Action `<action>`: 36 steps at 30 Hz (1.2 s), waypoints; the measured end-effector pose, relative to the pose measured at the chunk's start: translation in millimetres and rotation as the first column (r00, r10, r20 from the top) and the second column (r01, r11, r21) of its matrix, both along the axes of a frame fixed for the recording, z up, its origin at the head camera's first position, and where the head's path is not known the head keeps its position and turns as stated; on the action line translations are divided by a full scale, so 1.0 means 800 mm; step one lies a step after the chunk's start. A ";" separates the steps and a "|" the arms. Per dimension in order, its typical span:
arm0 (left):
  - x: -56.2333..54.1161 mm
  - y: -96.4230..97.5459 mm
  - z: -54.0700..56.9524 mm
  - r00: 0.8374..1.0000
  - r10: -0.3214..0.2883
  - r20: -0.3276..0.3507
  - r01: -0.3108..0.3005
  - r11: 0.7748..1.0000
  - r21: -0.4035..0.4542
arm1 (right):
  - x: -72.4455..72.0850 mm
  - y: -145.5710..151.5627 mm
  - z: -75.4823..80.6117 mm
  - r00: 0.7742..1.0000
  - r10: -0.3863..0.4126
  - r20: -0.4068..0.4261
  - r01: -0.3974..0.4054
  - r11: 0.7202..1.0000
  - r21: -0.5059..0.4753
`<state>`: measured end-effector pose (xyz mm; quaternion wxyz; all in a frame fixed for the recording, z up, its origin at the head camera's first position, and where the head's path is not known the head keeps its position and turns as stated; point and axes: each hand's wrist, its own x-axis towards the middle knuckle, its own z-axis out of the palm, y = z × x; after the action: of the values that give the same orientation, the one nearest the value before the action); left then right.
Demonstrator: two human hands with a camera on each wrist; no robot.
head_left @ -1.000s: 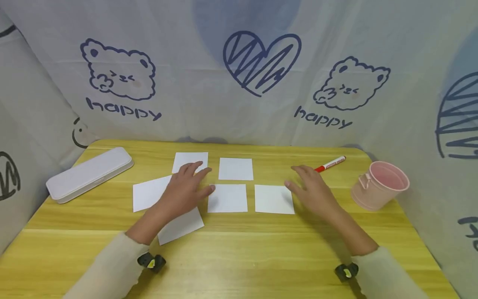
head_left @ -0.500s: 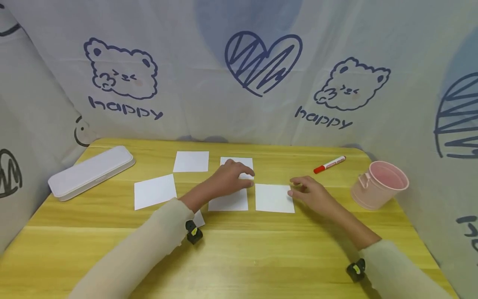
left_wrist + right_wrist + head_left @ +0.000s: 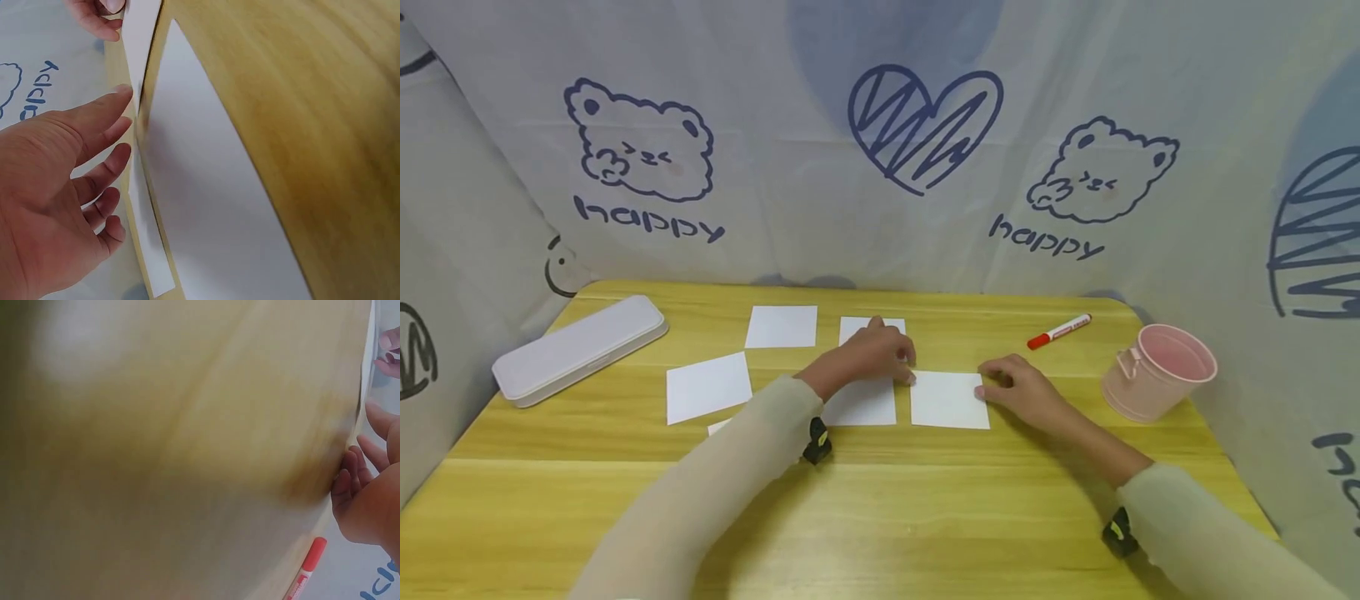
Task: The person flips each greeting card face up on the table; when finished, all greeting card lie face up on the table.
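White paper lay between your two hands: a blank rectangular sheet (image 3: 950, 404) flat on the table, at the right end of the nearer row. Your left hand (image 3: 872, 354) was relaxed, its fingers softly bent and grasping nothing, with its thumb at that sheet's upper left corner. Your right hand (image 3: 1026, 393) was equally loose and unclenched, its thumb at the opposite edge; you could not tell how firmly either thumb touched.

Just left, partly under your left arm, a second white rectangular sheet (image 3: 861, 406) sat nearly in line, and behind it a third white sheet (image 3: 850, 326) showed past your knuckles. A fourth white sheet (image 3: 781, 326) lay straight at the back left. Judging by this, your arranging was well along, those four lying roughly square. A fifth white sheet (image 3: 708, 389) sat askew, seemingly left to straighten; a sixth piece was mostly hidden by your cream sleeve (image 3: 722, 483).

Farther out, the red-capped white marker (image 3: 1059, 331), pink bucket (image 3: 1157, 375) and closed white case (image 3: 580, 350) looked untouched on the yellow wood-grain table (image 3: 925, 517).
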<state>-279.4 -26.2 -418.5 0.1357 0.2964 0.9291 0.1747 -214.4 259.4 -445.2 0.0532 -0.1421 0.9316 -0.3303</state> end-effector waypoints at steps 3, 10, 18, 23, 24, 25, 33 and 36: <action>-0.001 0.003 -0.002 1.000 0.011 0.008 -0.011 1.000 -0.014 | -0.001 -0.003 -0.002 1.000 -0.010 -0.008 0.010 1.000 0.018; 0.000 0.003 -0.002 0.999 0.032 0.014 -0.032 0.999 -0.014 | -0.002 -0.008 0.000 1.000 -0.028 0.009 0.028 0.999 0.022; -0.003 -0.001 -0.002 0.997 0.050 0.065 -0.051 0.999 0.013 | -0.006 -0.013 0.004 0.997 -0.062 0.055 0.061 0.998 0.033; -0.004 0.001 -0.002 0.995 0.057 0.083 -0.058 0.998 0.011 | -0.007 -0.014 0.004 0.996 -0.064 0.060 0.062 0.997 0.035; -0.004 0.001 -0.002 0.994 0.058 0.087 -0.059 0.998 0.007 | -0.007 -0.014 0.004 0.996 -0.064 0.062 0.062 0.997 0.035; -0.004 0.001 -0.002 0.994 0.060 0.092 -0.061 0.998 0.003 | -0.007 -0.014 0.004 0.996 -0.066 0.065 0.064 0.997 0.035; -0.003 0.004 -0.002 0.991 0.069 0.117 -0.068 0.998 -0.007 | -0.008 -0.015 0.006 0.994 -0.070 0.081 0.068 0.997 0.033; -0.002 0.005 -0.001 0.991 0.069 0.116 -0.069 0.998 -0.008 | -0.008 -0.015 0.007 0.993 -0.077 0.090 0.075 0.997 0.030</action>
<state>-281.0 -21.9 -419.4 0.1842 0.2531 0.9297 0.1943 -220.8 247.4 -440.0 0.0847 -0.0905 0.9373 -0.3258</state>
